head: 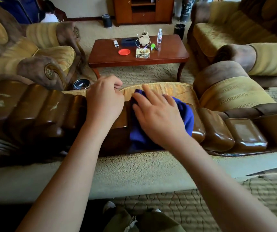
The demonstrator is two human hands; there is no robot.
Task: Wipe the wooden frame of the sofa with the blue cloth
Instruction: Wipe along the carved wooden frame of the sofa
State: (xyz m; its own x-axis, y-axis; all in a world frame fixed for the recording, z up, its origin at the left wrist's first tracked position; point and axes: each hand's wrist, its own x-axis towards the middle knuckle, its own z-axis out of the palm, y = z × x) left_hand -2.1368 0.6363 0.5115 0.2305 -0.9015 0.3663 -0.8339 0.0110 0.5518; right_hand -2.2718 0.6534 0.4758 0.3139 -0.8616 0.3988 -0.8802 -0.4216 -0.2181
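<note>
Cloth [187, 114] is lying draped over the top of the wooden frame [218, 131], bunched across the crest and hanging down the near side toward the person. Right hand [157, 118] is pressing it flat from above, fingers straight and slightly spread, palm down, nothing curled round the fabric. Left hand [105, 102] is resting just beside it on the frame, fingers bent over the far edge where wood meets the cushion [172, 91]; whether they are gripping that edge or only steadying there is hard to tell, since the fingertips are dipping out of sight.

Judging by how it is folding and sagging, the cloth is soft, light and limp: it is going to slide easily over the glossy lacquer and bunch up unless a flat palm is keeping it spread. Holding it is best done as now, with the whole hand on top, or by gathering a wad in the palm for the grooves. The frame itself is looking hard, rigid and slick, carved into rounded lobes with deep creases between them, so fingertip pressure through the cloth is likely needed there, and pale scuffs [54, 106] toward the left suggest the finish is chipping
</note>
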